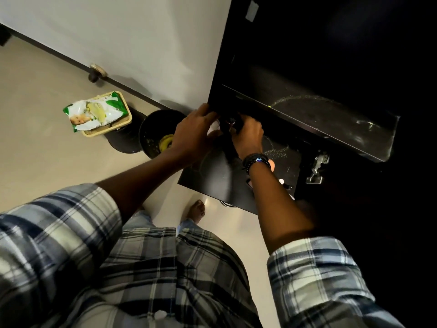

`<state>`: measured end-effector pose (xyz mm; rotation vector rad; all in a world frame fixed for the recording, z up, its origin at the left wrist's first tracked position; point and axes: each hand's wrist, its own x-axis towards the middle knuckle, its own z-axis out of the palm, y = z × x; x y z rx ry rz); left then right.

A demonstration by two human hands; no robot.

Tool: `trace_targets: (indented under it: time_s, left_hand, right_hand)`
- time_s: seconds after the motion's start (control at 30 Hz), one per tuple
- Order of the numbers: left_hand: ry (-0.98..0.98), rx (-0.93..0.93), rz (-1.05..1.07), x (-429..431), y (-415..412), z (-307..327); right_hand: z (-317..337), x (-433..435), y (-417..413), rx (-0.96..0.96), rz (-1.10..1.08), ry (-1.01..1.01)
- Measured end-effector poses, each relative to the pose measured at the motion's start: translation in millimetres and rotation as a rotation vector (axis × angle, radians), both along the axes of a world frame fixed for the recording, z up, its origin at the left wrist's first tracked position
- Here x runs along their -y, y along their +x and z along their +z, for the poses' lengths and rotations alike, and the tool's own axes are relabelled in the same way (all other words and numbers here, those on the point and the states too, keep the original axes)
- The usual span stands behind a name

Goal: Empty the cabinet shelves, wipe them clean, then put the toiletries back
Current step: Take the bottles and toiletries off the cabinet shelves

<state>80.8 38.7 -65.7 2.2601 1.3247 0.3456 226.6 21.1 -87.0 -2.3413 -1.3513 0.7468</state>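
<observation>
Black is the colour of the cabinet (238,67), and our two hands meet at its left front corner, just under the top shelf (319,119). Our right hand (248,138) is curled round a dark bottle (228,140) and holds it tight. The bottle is long and thin. Its top points up at the shelf edge and its bottom points down at our wrist, over the low shelf (212,178). Our left hand (192,131) is just beside the top of the bottle, on its left, with bent fingers. We cannot tell if it holds anything, but a white bit (214,126) peeks out under it. So the right hand has the bottle, and the left is only near. The top shelf is bare but has dusty ring marks, so we think it is not wiped yet. We think the bottle should come out toward us and go down to the left, to the floor, where a basket (89,134) with a pack of wipes (94,112) and a black bowl (151,131) sit.
</observation>
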Motion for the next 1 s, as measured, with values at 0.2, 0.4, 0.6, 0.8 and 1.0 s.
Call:
trace_targets:
  time_s: [0.2, 0.4, 0.6, 0.8, 1.0]
  left_hand:
    - [0.222, 0.037, -0.125, 20, 3, 0]
    - [0.177, 0.161, -0.350, 49, 43, -12]
    - [-0.148, -0.070, -0.349, 58, 74, -31]
    - [-0.220, -0.151, -0.243, 53, 91, -48]
    - [-0.168, -0.265, -0.235, 48, 89, -45]
  right_hand:
    - [15, 39, 14, -0.003, -0.015, 0.104]
    - [31, 96, 27, 0.163, 0.023, 0.078]
    - [27, 125, 45, 0.351, 0.070, -0.161]
    - [27, 130, 50, 0.412, 0.116, -0.213]
    - [11, 114, 47, 0.381, 0.199, -0.199]
